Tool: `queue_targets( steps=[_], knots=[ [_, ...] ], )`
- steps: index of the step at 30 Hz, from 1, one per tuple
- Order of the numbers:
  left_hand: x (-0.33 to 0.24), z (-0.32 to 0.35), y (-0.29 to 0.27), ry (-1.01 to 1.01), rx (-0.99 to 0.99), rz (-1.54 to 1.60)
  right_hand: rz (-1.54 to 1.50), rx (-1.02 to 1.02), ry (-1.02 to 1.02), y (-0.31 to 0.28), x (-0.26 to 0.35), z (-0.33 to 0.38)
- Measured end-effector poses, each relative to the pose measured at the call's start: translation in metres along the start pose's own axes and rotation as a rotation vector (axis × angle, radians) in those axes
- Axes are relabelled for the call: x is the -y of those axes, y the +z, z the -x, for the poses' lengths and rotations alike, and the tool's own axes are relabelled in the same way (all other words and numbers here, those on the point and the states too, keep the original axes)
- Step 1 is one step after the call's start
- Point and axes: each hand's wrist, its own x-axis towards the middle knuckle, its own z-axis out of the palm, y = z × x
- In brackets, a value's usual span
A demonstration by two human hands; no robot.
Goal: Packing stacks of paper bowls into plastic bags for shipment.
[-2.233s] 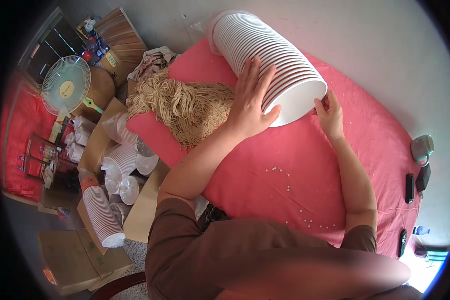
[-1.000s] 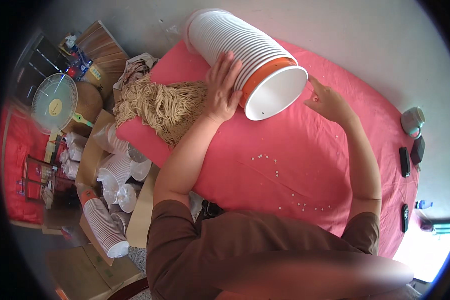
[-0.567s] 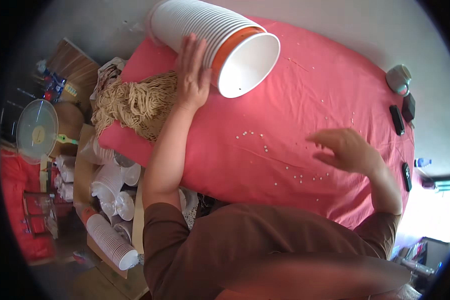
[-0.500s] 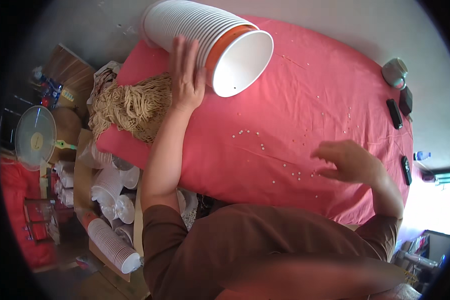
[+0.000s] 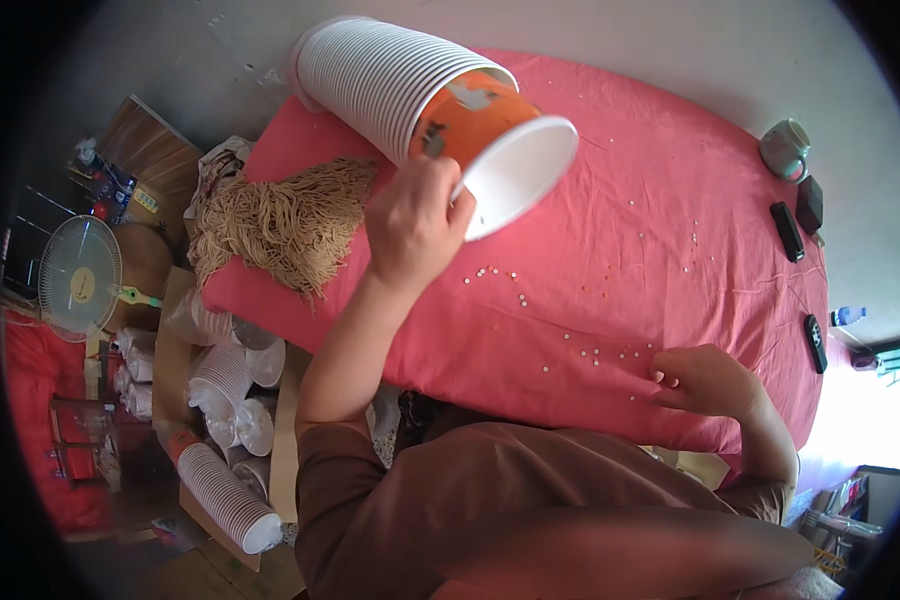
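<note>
My left hand [image 5: 415,222] is closed on the rim of an orange paper cup [image 5: 500,110] with a white inside. This cup leans partly out of a long nested stack of white-rimmed paper cups [image 5: 380,80], lying on its side at the table's far left. Over the right part of the pink cloth, my right hand [image 5: 708,380] is curled, fingers bent inward; whatever it may hold is hidden. Small white dots [image 5: 523,300] lie scattered between the hands. A bundle of tan cords [image 5: 280,220] sits left of my left forearm.
A pink cloth [image 5: 590,230] covers the table. Along its right edge are a green mug [image 5: 785,150], dark small boxes [image 5: 788,232] and a remote control [image 5: 816,343]. At lower left, a cardboard box [image 5: 285,440] holds wrapped cup stacks [image 5: 220,385], near a fan [image 5: 80,280].
My left hand has gone from lying against the stack's side to gripping the end cup, which has slid outward toward me. My right hand has curled and moved slightly right and nearer.
</note>
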Motion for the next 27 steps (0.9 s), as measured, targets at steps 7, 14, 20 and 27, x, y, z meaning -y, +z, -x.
queue_targets(
  steps=[7,14,20,27],
  knots=[
    [-0.031,-0.021,-0.039,-0.355,-0.061,0.643,-0.008,-0.227,-0.186,0.000,0.004,-0.007],
    [-0.014,-0.023,-0.037,-0.557,0.398,0.765,0.342,-1.012,-0.612,-0.024,0.038,-0.023],
    [-0.013,-0.008,-0.020,-0.632,0.276,0.986,0.582,-0.932,-0.592,-0.027,0.058,-0.060],
    [0.052,0.044,-0.063,-0.747,0.117,0.628,0.554,-0.971,-0.545,-0.036,0.059,-0.084]
  ],
)
